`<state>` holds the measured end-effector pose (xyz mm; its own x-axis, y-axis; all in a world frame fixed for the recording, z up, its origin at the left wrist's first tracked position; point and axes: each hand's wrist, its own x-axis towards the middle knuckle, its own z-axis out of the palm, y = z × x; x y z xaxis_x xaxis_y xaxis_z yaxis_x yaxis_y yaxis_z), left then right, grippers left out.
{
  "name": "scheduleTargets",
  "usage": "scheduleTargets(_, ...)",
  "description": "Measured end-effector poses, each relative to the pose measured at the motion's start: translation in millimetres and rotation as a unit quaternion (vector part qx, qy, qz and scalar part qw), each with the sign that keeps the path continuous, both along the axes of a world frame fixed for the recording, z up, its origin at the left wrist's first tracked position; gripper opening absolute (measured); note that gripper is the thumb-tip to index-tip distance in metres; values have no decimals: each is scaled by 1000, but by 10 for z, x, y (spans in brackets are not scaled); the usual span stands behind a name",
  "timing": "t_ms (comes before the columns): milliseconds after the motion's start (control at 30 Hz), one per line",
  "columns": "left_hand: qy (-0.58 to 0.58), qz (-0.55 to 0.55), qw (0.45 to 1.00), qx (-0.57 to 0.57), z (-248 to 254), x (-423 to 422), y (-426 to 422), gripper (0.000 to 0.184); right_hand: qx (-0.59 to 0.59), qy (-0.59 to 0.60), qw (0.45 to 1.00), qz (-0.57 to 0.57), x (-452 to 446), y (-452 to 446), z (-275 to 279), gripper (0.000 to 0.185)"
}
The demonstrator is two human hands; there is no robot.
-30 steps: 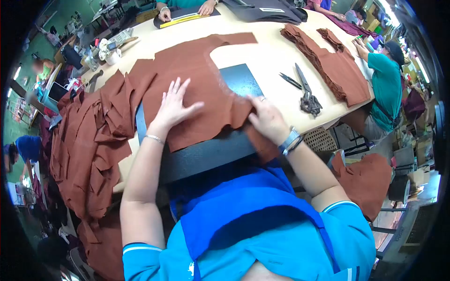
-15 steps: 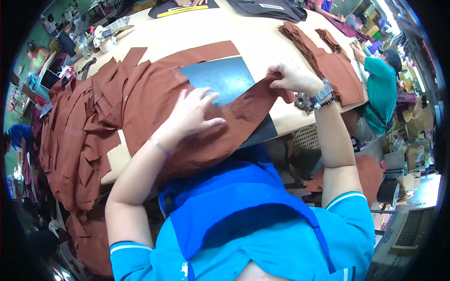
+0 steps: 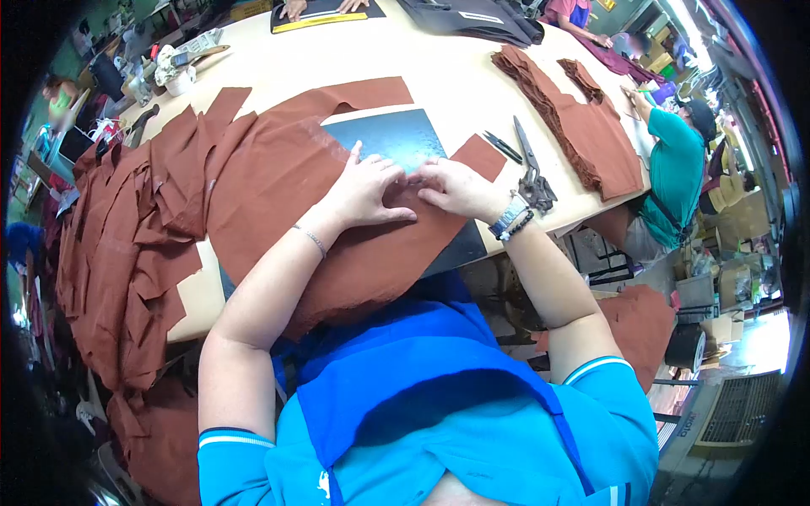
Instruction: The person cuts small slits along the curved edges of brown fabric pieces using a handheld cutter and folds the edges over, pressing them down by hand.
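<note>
A large reddish-brown leather sheet point(image 3: 278, 177) lies over a dark cutting board point(image 3: 380, 133) in front of me. My left hand point(image 3: 364, 192) rests on the leather near its upper edge, thumb and fingers apart. Close beside it, my right hand point(image 3: 460, 190) has its fingers curled and thumb drawn in over the same edge; whatever is between the fingertips is hidden. The sheet's right corner point(image 3: 481, 157) lies flat beyond my right hand. Scissors point(image 3: 531, 169) and two dark pen-like tools point(image 3: 504, 147) lie to the right of that hand.
Many brown leather pieces point(image 3: 118, 244) are heaped along the left table edge. More brown pieces point(image 3: 582, 126) lie at the right, beside a co-worker in a green shirt point(image 3: 679, 160). A white pot with brushes point(image 3: 179, 78) stands at the far left. Another person's hands point(image 3: 325, 8) are across the table.
My right hand has come left and down from the raised corner, which now lies flat. My left hand has shifted slightly right. The scissors and dark tools have come into clear view.
</note>
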<state>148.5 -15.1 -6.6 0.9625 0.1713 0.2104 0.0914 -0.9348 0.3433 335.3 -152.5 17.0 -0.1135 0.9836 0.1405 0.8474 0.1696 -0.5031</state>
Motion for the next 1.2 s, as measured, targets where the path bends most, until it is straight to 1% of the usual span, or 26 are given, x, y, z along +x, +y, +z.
scheduleTargets(100,-66,4,998,11,-108,-40,53,26,6,42,999,-10,48,-24,-25,18)
scheduleTargets(200,-67,17,996,49,-163,-90,174,10,109,21,994,-10,42,-99,-137,12)
scheduleTargets(300,-84,-1,993,83,-159,-166,308,13,132,-8,991,-38,-65,-205,-138,13)
scheduleTargets(333,-90,-9,992,89,-162,-184,329,13,142,-39,988,-35,-87,-227,-156,14)
scheduleTargets(400,-96,-16,985,140,-168,-218,343,16,163,-102,981,-32,-117,-259,-184,16)
scheduleTargets(467,-99,-39,978,181,-162,-232,362,21,160,-124,979,-27,-118,-269,-220,19)
scheduleTargets(567,-119,-45,968,215,-169,-249,345,24,143,-175,974,-30,-165,-282,-217,24)
scheduleTargets(700,-135,-42,967,213,-168,-241,331,21,136,-256,956,-50,-319,-346,-126,29)
scheduleTargets(800,-131,-42,968,210,-192,-246,340,21,153,-290,944,-46,-386,-298,-163,33)
scheduleTargets(833,-126,-43,969,208,-188,-252,340,22,114,-307,943,-62,-466,-310,-142,35)
scheduleTargets(933,-137,-46,969,200,-216,-262,391,21,88,-305,945,-79,-550,-319,-101,40)
scheduleTargets(1067,-162,-31,970,177,-257,-302,556,17,92,-263,957,-77,-576,-280,-168,41)
scheduleTargets(1100,-169,-15,968,185,-238,-315,559,16,83,-250,961,-81,-591,-279,-162,41)
scheduleTargets(1200,-171,-17,967,186,-207,-327,610,14,79,-234,965,-87,-594,-260,-182,41)
